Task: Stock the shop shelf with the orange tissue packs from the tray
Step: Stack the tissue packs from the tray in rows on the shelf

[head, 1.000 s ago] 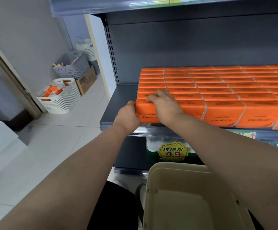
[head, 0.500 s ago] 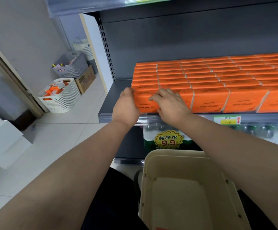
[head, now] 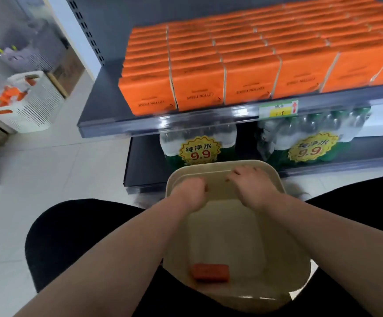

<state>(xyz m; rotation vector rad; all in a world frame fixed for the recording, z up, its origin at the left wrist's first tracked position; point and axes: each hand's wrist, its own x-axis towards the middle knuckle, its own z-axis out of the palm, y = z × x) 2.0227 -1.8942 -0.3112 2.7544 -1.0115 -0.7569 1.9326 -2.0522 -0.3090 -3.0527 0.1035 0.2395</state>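
Head view: over a beige plastic tray [head: 284, 259], the right hand [head: 252, 186] hangs relaxed and empty; the left hand [head: 189, 193] curls its fingers under, grip unclear. One orange tissue pack [head: 210, 272] lies in the tray's near end; stocked orange packs [head: 250, 65] fill the dark grey metal shelf [head: 99, 99].

Head-worn wide-angle view, angled forward and steeply down.
Shot from close above the beige tray [head: 208, 167] at lap level, facing the shop shelf [head: 140, 127] just beyond it; both forearms entering from the bottom edge; floor to the left.
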